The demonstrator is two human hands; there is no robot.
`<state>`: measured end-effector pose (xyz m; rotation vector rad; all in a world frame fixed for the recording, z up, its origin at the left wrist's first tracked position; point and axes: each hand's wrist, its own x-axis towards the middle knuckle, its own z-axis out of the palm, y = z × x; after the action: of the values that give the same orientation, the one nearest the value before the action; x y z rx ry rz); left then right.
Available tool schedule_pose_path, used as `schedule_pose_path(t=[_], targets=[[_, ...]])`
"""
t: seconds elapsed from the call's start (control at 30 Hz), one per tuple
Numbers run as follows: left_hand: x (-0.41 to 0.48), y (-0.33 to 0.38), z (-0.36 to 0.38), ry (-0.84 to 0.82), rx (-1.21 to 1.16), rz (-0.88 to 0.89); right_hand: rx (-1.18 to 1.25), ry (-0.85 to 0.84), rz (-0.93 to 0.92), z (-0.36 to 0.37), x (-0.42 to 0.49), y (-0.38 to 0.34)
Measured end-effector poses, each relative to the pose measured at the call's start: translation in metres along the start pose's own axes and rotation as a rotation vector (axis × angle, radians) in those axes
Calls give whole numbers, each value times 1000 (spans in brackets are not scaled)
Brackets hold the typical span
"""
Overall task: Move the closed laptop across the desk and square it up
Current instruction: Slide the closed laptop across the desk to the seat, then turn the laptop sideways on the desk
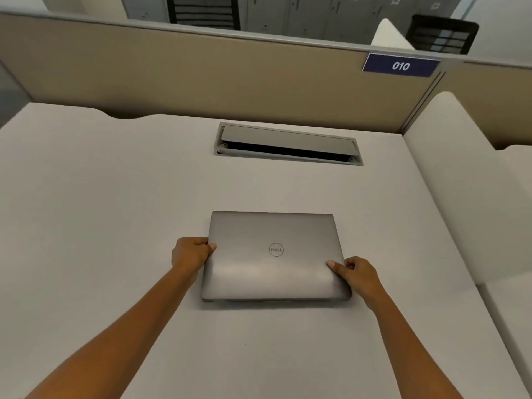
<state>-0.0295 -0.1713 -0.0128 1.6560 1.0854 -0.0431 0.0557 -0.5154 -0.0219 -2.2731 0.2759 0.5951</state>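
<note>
A closed grey laptop (273, 272) with a round logo on its lid lies flat in the middle of the pale desk (100, 226), its edges roughly parallel to the desk's front. My left hand (191, 253) grips its left edge, thumb on the lid and fingers curled around the side. My right hand (355, 273) grips the right edge nearer the front corner, thumb on the lid as well. Both forearms reach in from the bottom of the view.
A half-open cable hatch (288, 145) is set into the desk behind the laptop. A tan partition (201, 79) with a blue "010" sign (400, 65) closes the back. A white side divider (460, 174) bounds the desk on the right.
</note>
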Motion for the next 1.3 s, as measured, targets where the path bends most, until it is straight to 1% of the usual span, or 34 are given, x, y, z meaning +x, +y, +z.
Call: schedule_pose_path(t=[0.47,0.67,0.93,1.03,1.1,1.13,1.2,1.23,1.27,1.3], targets=[[-3,-2,1,96,132,126,-119,31,-9,5,-11,-14],[-6,-2,3,105,189,171,-139,76,9,9,-23,-10],[-12,-9,4,94,206,237,-135,132,51,11,-28,-11],[-11,-11,2,66,251,271,-96,142,78,11,-31,-11],[-6,-10,-1,50,312,323,-3,179,90,13,-41,-9],[-3,-8,-2,49,349,362,79,245,95,16,-50,-7],[6,0,-2,44,402,447,326,418,137,24,-74,-1],[12,6,0,30,426,490,495,456,182,29,-87,2],[17,13,4,9,459,535,668,431,252,36,-100,4],[24,20,10,-22,502,585,833,355,332,44,-112,3]])
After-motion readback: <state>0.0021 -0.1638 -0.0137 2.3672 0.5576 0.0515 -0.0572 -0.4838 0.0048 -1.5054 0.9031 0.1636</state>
